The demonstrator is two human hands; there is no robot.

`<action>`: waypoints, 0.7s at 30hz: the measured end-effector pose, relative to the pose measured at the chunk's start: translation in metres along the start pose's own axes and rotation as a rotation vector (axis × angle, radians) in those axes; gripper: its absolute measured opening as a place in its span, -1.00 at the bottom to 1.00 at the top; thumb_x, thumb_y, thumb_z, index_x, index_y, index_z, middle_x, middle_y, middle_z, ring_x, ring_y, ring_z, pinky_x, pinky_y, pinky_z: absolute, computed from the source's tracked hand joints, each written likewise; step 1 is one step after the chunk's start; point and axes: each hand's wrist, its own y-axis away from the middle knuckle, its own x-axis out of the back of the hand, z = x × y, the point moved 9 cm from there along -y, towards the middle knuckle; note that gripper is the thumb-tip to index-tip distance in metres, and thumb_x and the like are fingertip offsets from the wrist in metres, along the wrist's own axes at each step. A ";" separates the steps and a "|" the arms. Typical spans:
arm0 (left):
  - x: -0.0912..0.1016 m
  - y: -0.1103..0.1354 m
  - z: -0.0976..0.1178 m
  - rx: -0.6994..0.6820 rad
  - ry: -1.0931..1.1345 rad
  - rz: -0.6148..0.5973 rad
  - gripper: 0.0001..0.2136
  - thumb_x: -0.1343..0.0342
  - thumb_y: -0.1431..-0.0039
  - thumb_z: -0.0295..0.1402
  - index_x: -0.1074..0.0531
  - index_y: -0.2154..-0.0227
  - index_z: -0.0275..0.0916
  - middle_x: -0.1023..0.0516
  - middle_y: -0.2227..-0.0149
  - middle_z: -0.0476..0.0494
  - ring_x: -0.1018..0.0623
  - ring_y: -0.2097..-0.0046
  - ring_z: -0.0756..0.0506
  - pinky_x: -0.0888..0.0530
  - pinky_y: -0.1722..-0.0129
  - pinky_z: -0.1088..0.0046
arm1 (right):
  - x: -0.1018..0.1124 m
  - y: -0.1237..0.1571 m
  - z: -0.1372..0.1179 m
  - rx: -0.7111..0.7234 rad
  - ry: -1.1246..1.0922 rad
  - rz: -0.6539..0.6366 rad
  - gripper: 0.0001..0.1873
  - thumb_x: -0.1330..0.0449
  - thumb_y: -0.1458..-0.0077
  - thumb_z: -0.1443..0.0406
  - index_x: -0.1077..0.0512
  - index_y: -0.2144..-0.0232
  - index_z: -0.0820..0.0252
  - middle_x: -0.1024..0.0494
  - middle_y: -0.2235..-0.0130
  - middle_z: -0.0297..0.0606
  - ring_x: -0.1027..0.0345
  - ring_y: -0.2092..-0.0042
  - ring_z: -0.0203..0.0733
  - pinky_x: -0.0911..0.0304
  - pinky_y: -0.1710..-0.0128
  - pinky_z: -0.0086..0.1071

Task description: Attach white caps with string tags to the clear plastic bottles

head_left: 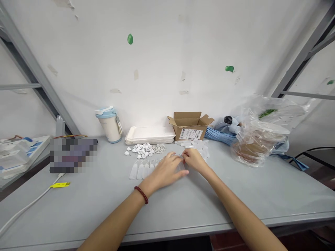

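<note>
Long round-ended translucent plastic pieces [140, 171] are lying side by side in a row on a smooth grey tabletop [248, 195], just left of the frame's lower centre, the left hand [167, 170] hiding the row's right end. Nearest, left of bottom centre, a dark red beaded bracelet [141, 195] is circling the left wrist. That hand is holding its thumb apart from its bent fingers; I cannot tell whether these are gripping anything. To its right, the right hand [193, 159] is holding its fingers curled inward, close to the left fingertips; whatever they may be pinching is too blurred to tell. Just beyond the row, small white cap-like pieces [142, 150] are lying in a loose heap, with a tangle of thin off-white loops [158, 149] beside them to the right. More translucent pieces [205, 150] are lying behind the right hand. Farther back, a flat white stack [150, 134] is lying at centre, an open brown cardboard box [190, 132] is standing to its right, and a cream and pale-blue lidded cup [109, 127] to its left, while a white wall [162, 42] is filling the upper frame.
</note>
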 end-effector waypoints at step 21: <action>0.038 0.005 -0.097 0.328 -0.220 0.028 -0.62 0.24 -0.25 -0.19 -0.39 0.05 -0.18 -0.47 0.08 -0.18 -0.31 0.02 -0.26 -0.29 0.08 0.12 | -0.005 -0.058 -0.041 0.333 0.560 0.034 -0.68 0.02 -0.03 0.57 -0.46 0.29 0.26 -0.52 0.22 -0.07 -0.30 0.09 -0.05 -0.09 0.20 -0.36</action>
